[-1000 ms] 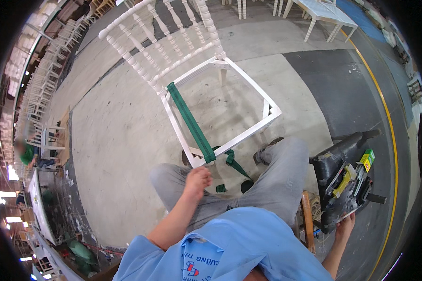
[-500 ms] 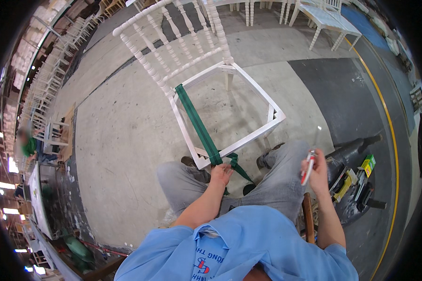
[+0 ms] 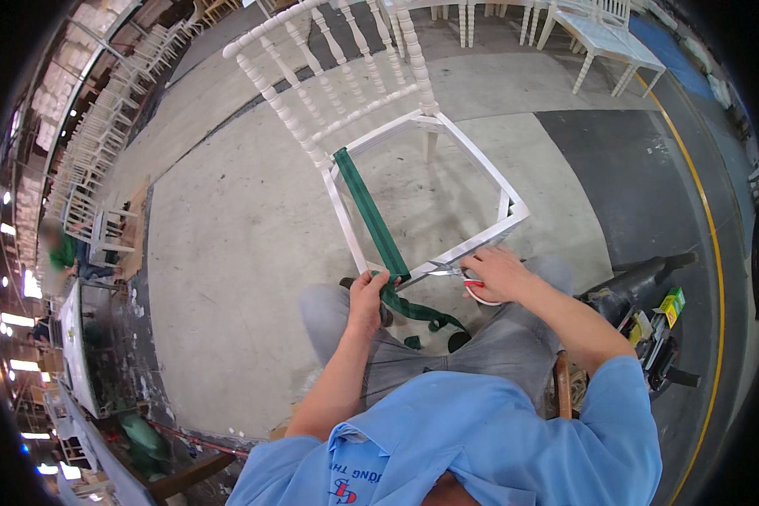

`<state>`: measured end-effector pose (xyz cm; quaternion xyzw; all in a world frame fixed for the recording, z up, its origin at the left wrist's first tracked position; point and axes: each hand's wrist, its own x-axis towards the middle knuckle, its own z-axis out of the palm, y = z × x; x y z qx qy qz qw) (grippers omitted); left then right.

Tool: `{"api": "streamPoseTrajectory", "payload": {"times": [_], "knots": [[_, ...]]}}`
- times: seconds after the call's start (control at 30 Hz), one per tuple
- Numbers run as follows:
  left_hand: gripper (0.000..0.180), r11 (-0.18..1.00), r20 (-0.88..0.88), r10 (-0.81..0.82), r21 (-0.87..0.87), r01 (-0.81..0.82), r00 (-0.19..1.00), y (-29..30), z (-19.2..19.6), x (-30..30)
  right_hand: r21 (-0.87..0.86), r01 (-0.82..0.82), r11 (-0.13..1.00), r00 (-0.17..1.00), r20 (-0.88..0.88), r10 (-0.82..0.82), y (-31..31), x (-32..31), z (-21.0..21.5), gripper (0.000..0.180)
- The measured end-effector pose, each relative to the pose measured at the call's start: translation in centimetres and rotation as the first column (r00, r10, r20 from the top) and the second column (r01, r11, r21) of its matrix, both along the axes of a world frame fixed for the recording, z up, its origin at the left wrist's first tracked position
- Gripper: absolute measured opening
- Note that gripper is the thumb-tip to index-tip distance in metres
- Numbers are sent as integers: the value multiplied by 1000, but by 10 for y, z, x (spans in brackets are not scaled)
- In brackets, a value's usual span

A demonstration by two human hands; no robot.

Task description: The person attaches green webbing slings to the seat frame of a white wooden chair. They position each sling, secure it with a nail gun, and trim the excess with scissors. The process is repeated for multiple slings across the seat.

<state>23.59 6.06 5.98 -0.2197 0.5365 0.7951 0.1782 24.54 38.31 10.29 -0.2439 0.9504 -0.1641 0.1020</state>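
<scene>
A white chair frame (image 3: 479,161) with a turned-spindle back and an open seat stands in front of my knees. One green webbing strap (image 3: 366,212) runs taut along the left side of the seat, from the back rail to the front rail. My left hand (image 3: 365,304) pinches the strap at the front rail, where its loose tail (image 3: 426,314) trails down between my legs. In my right hand (image 3: 499,273) are scissors with red and white handles (image 3: 476,293); their blades point left along the front rail, near the strap.
Tools and a yellow-green box (image 3: 672,306) lie on a dark bench (image 3: 607,302) at my right. More white chairs (image 3: 607,42) stand far right, and rows of them line the far left. A person in green (image 3: 61,251) sits at the left, by a long table (image 3: 76,354).
My right hand has brought the scissors from the far right in to the front rail. My left hand has shifted its hold on the strap. The whole view has moved slightly.
</scene>
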Motion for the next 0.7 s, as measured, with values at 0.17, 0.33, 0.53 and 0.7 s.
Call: {"api": "streamPoseTrajectory", "payload": {"times": [0.17, 0.33, 0.53, 0.7], "knots": [[13, 1000, -22, 4, -11, -4, 1000, -6, 12, -15, 73, -235, 969, 971, -20, 237, -33, -39, -25, 48], [16, 999, -14, -41, -21, 41, 999, 5, 21, -21, 132, -305, 943, 951, 2, 308, -51, -57, -38, 46], [17, 999, 10, -8, -32, 9, 1000, -1, 21, -20, 157, -453, 878, 891, 83, 445, -56, -77, -36, 39], [14, 1000, 35, -8, -29, 9, 999, -1, 26, -19, 58, -467, 882, 880, -63, 471, -65, -74, -46, 39]]}}
